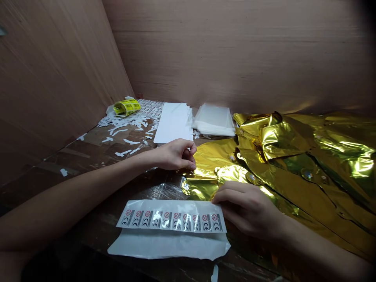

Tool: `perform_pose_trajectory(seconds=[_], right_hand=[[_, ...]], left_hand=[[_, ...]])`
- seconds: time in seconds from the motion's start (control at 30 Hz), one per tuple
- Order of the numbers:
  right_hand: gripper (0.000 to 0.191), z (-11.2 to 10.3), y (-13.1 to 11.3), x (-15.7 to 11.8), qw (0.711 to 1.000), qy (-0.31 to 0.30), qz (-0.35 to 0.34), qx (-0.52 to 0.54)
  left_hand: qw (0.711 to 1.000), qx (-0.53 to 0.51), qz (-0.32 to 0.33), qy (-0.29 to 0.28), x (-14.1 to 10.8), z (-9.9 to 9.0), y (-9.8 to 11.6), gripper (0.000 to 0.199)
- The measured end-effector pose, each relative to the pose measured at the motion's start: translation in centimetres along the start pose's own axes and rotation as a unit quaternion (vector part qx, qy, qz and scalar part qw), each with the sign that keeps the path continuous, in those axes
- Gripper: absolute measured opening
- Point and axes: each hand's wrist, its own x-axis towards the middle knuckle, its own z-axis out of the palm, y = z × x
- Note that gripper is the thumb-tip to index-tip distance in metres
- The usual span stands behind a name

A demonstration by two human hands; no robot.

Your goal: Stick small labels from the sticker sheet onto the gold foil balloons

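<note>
My left hand (178,154) is closed, thumb and fingers pinched together at the left edge of a flat gold foil balloon (217,152). Lower and to the right, my right hand (248,209) has its fingers curled together on the front edge of the same foil, beside the label sheet. A strip of small labels (172,217) with red circles and CE marks lies in front of me on white backing paper (167,243). The right fingertips are partly hidden, so how firmly they grip is unclear.
More gold foil balloons (331,156) are heaped on the right. Behind my left hand lie a white paper stack (172,122) and clear plastic bags (216,118). A yellow label roll (127,107) sits among paper scraps (129,125). Wooden panels (235,51) enclose the table's back and left.
</note>
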Motion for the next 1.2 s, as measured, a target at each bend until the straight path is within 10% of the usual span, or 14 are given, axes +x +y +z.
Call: perform_pose_trajectory(seconds=[0.77,1.2], right_hand=[[0.01,0.3,0.0,0.0,0.999,-0.026,-0.012,-0.025],[0.01,0.3,0.0,0.0,0.999,-0.024,-0.014,-0.022]], left_hand=[[0.996,-0.036,0.041,-0.069,-0.6,-0.7,1.1,0.043],[0.99,0.127,0.055,-0.04,-0.6,-0.2,1.5,0.02]])
